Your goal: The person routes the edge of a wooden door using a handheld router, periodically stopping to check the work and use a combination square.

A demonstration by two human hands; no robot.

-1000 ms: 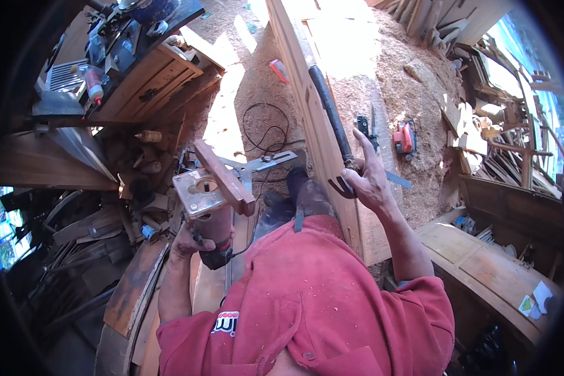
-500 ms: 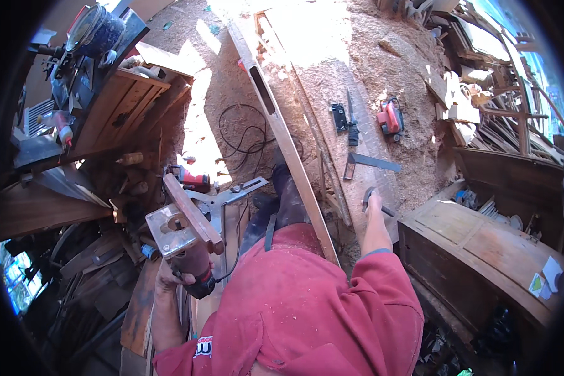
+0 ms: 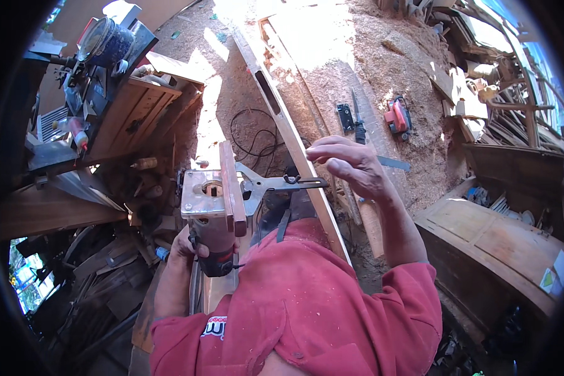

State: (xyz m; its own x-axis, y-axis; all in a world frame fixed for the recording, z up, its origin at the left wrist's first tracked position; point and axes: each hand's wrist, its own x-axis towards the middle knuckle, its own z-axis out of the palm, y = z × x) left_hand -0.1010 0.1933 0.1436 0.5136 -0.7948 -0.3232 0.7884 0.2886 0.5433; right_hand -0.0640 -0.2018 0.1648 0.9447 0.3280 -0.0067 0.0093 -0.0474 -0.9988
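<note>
— Noticed what nearest the body?
— Found the router just beyond the red shirt, turned base upward, a wooden strip along one side. Judged cutting paused, the router being apart from the beam.
— Checked the hands?
— Saw the left hand under the base, fingers clamped round the router's body, forearm raised from the sleeve. Saw the right hand poised beside the beam, palm mostly downward, fingers loosely bent and apart, gripping nothing visible. Could not tell about contact with the wood.
— Looked farther along?
— Made out a metal bracket reaching across the beam, then a slot already cut in it. Judged that part done; could not tell its final depth or any trimming left.
— And beyond?
— Spotted a red power tool on the floor, then a bucket on the dark tabletop, far left.
</note>
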